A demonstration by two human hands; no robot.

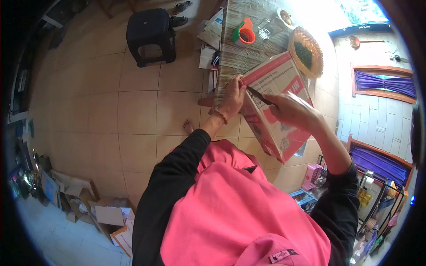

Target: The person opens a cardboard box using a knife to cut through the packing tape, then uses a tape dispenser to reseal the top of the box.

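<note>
A red and tan printed cardboard box (293, 133) rests tilted against the edge of the table (233, 63), its lower part hanging over the floor. My left hand (233, 96), with a beaded bracelet at the wrist, holds the box at its upper left corner. In my right hand (293, 109) is a knife (257, 94), its dark blade lying along the box's upper left edge. The blade's tip is close to my left fingers; whether it has entered the cardboard I cannot tell.
On the table are a woven basket (319, 63) of chopped greens, a glass mug (265, 30), a small bowl (280, 12) and orange and green cups (246, 31). A dark plastic stool (148, 28) stands at upper left. Open cartons (108, 216) lie at lower left.
</note>
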